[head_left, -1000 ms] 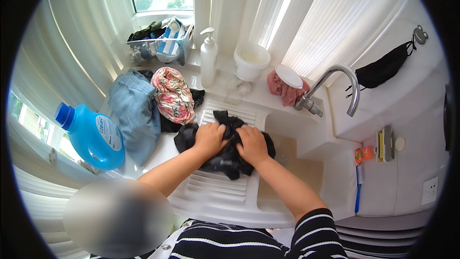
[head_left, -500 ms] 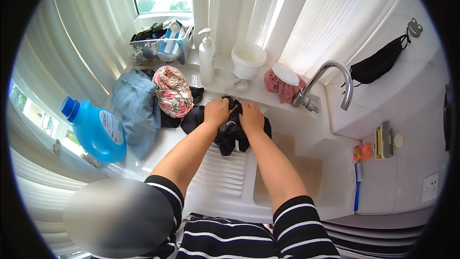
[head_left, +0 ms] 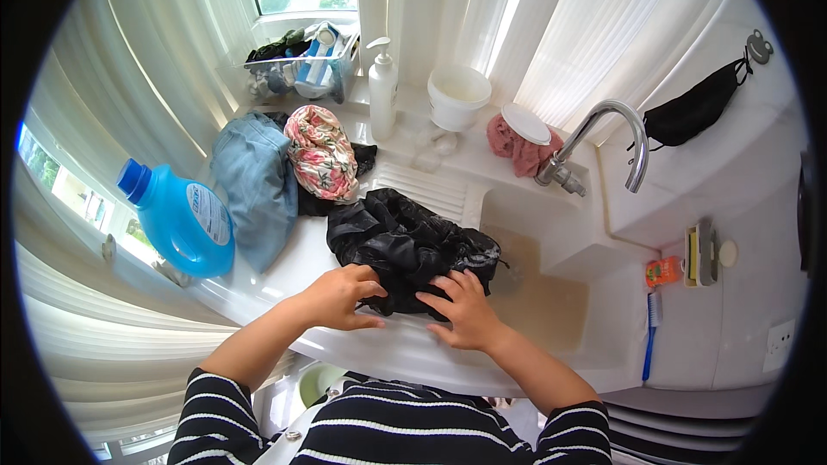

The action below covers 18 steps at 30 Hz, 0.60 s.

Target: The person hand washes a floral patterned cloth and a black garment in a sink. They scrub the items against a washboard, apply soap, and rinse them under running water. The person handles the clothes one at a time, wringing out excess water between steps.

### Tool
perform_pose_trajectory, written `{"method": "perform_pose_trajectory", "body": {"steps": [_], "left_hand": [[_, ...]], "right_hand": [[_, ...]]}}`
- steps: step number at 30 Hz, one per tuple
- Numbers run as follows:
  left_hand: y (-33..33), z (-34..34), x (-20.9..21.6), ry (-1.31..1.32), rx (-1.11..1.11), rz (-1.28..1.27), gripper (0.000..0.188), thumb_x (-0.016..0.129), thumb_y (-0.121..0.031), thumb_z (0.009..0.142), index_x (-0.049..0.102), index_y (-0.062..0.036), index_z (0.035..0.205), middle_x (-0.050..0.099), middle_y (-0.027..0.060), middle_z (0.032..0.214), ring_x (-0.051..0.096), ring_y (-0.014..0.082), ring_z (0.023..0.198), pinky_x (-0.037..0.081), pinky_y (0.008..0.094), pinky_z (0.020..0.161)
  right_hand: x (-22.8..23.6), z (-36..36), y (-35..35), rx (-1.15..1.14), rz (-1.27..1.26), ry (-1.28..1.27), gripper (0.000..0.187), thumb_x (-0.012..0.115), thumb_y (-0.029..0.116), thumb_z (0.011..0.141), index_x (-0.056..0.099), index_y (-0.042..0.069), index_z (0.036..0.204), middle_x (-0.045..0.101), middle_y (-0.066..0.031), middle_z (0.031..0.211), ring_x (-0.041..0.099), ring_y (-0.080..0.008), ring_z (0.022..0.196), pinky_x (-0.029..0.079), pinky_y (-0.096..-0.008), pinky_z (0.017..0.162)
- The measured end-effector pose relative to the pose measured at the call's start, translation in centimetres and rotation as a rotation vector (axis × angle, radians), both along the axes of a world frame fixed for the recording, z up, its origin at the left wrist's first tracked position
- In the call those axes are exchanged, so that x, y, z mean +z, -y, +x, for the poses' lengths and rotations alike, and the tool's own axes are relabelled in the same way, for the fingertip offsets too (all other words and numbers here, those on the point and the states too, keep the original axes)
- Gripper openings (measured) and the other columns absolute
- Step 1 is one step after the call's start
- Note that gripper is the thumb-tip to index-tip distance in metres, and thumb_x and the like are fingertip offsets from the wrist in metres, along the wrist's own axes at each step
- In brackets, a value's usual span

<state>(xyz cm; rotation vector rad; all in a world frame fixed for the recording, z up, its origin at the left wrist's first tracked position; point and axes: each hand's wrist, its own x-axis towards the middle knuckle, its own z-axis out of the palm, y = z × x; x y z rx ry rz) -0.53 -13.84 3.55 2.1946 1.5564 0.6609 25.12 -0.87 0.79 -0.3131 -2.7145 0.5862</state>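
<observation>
A wet, crumpled black garment (head_left: 401, 237) lies across the ribbed washboard (head_left: 428, 188), its right end over the edge of the sink basin. Some whitish suds show on that end. At its near left edge is my left hand (head_left: 345, 295), open, with thumb and fingers apart. My right hand (head_left: 465, 308) rests on the near right part with its fingers spread, also open. Neither hand grips the cloth. Cloudy brownish water (head_left: 547, 301) stands in the basin to the right.
Left stand a blue detergent bottle (head_left: 185, 220), light blue denim (head_left: 250, 181) and a floral cloth (head_left: 320, 153). Behind are a clear bin (head_left: 314, 77), a pump bottle (head_left: 382, 90), a white tub (head_left: 457, 103) and a pink cloth (head_left: 517, 151). The tap (head_left: 607, 112) arches right; a blue brush (head_left: 651, 336) lies on the ledge.
Both hands have let go of the bunched black garment and drawn back toward me, farther apart. The garment now lies spread wider and nearer, uncovering the far part of the washboard.
</observation>
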Motion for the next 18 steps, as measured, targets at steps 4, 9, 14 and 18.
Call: {"method": "perform_pose_trajectory", "body": {"steps": [4, 9, 14, 18], "left_hand": [[-3.0, -0.2, 1.3, 0.284, 0.361, 0.021, 0.022, 0.077, -0.025, 0.079, 0.068, -0.0044, 0.082, 0.065, 0.0098, 0.077, 0.064, 0.0259, 0.070, 0.052, 0.0350, 0.063], [-8.2, -2.0, -3.7, 0.015, 0.635, 0.288, 0.041, 0.073, -0.021, 0.080, 0.061, -0.0051, 0.115, 0.057, 0.0174, 0.123, 0.051, 0.0369, 0.116, 0.040, 0.0446, 0.101], [-8.5, -3.1, -3.9, -0.127, 0.686, -0.081, 0.089, 0.076, -0.044, 0.073, 0.039, -0.0041, 0.143, 0.047, 0.0257, 0.137, 0.041, 0.0396, 0.132, 0.034, 0.0453, 0.109], [-5.7, -4.6, -4.7, 0.016, 0.553, -0.316, 0.127, 0.073, -0.072, 0.063, 0.018, 0.0006, 0.151, 0.037, 0.0305, 0.144, 0.034, 0.0421, 0.136, 0.027, 0.0522, 0.111]], "right_hand": [[0.1, -0.5, -0.5, -0.128, -0.217, -0.166, 0.027, 0.078, 0.022, 0.074, 0.070, 0.013, 0.099, 0.064, -0.0088, 0.110, 0.057, -0.0318, 0.108, 0.034, -0.0532, 0.104], [1.0, -3.4, -1.3, -0.385, -0.342, -0.402, 0.024, 0.076, 0.017, 0.078, 0.066, 0.006, 0.097, 0.064, -0.0117, 0.106, 0.060, -0.0300, 0.101, 0.041, -0.0474, 0.099], [1.9, -3.4, -1.3, -0.484, 0.047, 0.134, 0.098, 0.079, 0.061, 0.063, 0.040, 0.022, 0.144, 0.030, -0.0207, 0.148, 0.027, -0.0423, 0.136, 0.026, -0.0679, 0.103], [-1.1, -2.7, -1.6, -0.567, -0.294, 0.291, 0.102, 0.082, 0.055, 0.061, 0.035, 0.024, 0.147, 0.026, -0.0221, 0.152, 0.026, -0.0425, 0.139, 0.033, -0.0641, 0.103]]}}
